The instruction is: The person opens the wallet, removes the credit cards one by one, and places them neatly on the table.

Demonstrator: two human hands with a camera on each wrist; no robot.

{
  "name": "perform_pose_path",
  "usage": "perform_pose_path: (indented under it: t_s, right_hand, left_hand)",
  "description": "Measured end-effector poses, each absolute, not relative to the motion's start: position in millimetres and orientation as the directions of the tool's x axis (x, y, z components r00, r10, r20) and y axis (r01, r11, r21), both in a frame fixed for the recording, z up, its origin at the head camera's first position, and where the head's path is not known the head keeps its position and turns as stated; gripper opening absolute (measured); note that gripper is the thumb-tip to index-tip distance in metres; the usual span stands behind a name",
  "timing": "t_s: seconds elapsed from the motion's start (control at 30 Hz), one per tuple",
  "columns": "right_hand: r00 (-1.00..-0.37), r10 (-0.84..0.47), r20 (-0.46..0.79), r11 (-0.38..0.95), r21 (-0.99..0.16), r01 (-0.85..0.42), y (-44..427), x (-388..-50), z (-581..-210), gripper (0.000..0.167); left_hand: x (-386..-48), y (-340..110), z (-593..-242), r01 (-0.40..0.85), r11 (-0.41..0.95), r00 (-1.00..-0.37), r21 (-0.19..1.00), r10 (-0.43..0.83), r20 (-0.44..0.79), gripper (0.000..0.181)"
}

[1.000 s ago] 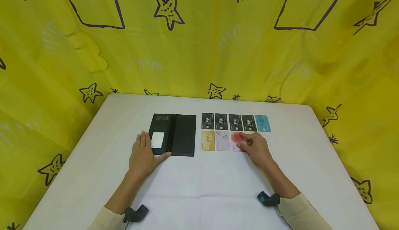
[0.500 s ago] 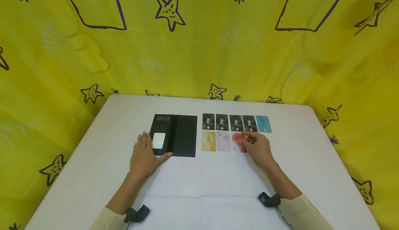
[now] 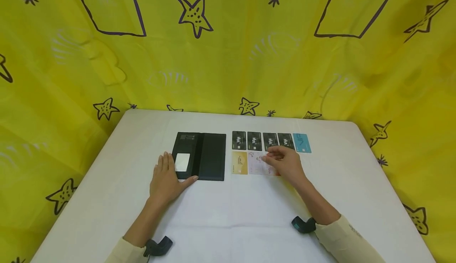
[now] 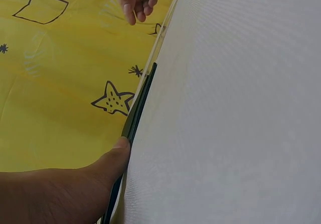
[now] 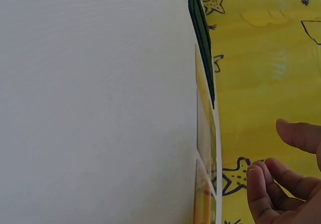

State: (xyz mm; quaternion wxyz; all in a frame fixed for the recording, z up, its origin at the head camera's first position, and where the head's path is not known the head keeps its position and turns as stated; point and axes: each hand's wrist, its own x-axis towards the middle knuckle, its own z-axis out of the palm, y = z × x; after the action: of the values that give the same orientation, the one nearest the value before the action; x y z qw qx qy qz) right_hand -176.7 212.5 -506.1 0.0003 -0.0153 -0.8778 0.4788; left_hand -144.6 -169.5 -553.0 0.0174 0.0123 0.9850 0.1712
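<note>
A black card wallet (image 3: 212, 157) lies spread out on the table, with a white card (image 3: 182, 162) showing on its left side. My left hand (image 3: 165, 182) rests on its lower left edge, fingers straight and thumb along the bottom; the left wrist view shows the thumb against the wallet's edge. To the right, my right hand (image 3: 287, 164) hovers over the lower row of cards. In the right wrist view its thumb and fingers stand apart, holding nothing. Beneath it lies a red-and-white card (image 3: 275, 171), mostly hidden. Left of that are a pale floral card (image 3: 255, 165) and a gold card (image 3: 239, 162).
Above the lower row lie several black Vip cards (image 3: 239, 140) side by side, ending in a blue card (image 3: 302, 143). All rest on a white table (image 3: 228, 211). A yellow patterned curtain (image 3: 228, 57) hangs behind it.
My right hand has let go of the red-and-white card, risen, and moved left over the floral card. The left hand stays on the wallet.
</note>
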Motion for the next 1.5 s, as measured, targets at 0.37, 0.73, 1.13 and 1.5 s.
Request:
perform_pose_path:
  t_s: [0.37, 0.73, 1.13, 1.5]
  right_hand:
    - [-0.982, -0.187, 0.032, 0.443, -0.889, -0.114, 150.0, -200.5, -489.1, 0.032]
    - [-0.952, -0.304, -0.045, 0.388, -0.918, -0.081, 77.7, -237.7, -493.8, 0.029]
    - [-0.940, -0.312, -0.139, 0.343, -0.939, 0.025, 36.3, -277.8, -497.0, 0.022]
    - [-0.927, -0.350, -0.133, 0.482, -0.874, -0.056, 5.0, -291.9, -506.8, 0.026]
  left_hand:
    - [-145.9, -167.5, -551.1, 0.017, 0.941, -1.000, 0.337, 0.022, -0.013, 0.126]
    - [-149.3, -167.2, -544.8, 0.011, 0.948, -1.000, 0.319, 0.018, -0.019, 0.126]
    - [-150.9, -165.3, -547.3, -0.003, 0.947, -0.999, 0.320, 0.011, -0.040, 0.128]
    - [-141.9, -162.4, -542.2, -0.012, 0.944, -1.000, 0.331, -0.003, -0.028, 0.125]
